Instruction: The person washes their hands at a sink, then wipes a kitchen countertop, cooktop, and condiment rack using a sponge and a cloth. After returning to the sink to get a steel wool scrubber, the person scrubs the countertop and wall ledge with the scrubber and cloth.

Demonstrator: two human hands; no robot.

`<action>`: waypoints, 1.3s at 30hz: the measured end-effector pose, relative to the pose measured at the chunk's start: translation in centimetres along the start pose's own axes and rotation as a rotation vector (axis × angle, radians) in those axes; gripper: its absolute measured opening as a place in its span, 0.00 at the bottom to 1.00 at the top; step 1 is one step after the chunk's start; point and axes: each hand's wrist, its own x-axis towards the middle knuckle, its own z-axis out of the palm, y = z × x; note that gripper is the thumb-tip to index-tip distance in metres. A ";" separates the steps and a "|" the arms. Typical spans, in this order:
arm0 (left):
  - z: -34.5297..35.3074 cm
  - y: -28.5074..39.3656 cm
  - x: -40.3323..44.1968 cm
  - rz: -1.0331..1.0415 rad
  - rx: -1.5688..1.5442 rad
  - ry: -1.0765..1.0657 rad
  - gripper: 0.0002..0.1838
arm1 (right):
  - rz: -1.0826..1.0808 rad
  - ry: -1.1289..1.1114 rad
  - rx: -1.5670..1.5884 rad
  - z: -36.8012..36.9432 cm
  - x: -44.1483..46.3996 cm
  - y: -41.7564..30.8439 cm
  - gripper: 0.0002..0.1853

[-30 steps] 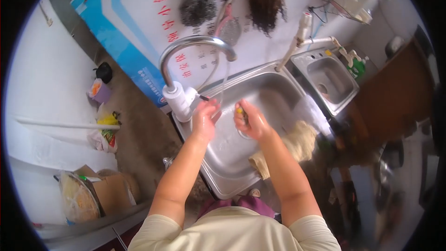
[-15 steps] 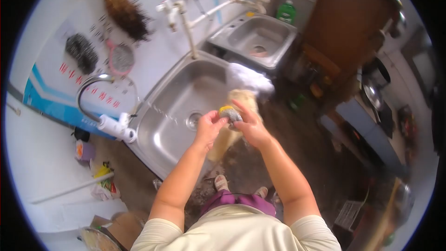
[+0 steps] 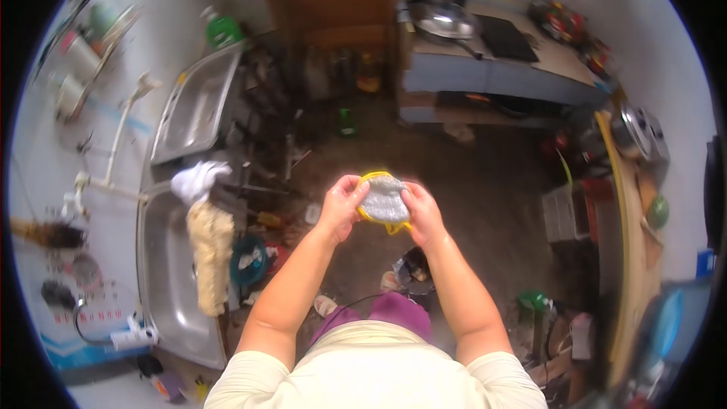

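Note:
A grey scouring pad [image 3: 384, 201] with a yellow edge and a small yellow loop is spread out in front of my body. My left hand [image 3: 341, 206] pinches its left edge between thumb and fingers. On the opposite edge, my right hand [image 3: 422, 213] grips it the same way. The pad's silvery face is turned up towards me, and both hands are over the floor, away from the sinks.
At left stand a large steel sink [image 3: 163, 257] and a smaller sink [image 3: 201, 106]. A tan cloth [image 3: 210, 254] and a white cloth [image 3: 198, 180] hang over the large sink's edge. A counter [image 3: 500, 76] with a lidded pan [image 3: 447, 21] stands at the back right.
My view and body have turned right, away from the large sink. The scouring pad, bunched up before, is now opened flat between both hands.

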 end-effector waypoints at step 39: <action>45.2 -1.4 50.0 0.091 0.763 -0.800 0.35 | -0.617 0.662 0.414 -31.8 22.5 -41.4 0.14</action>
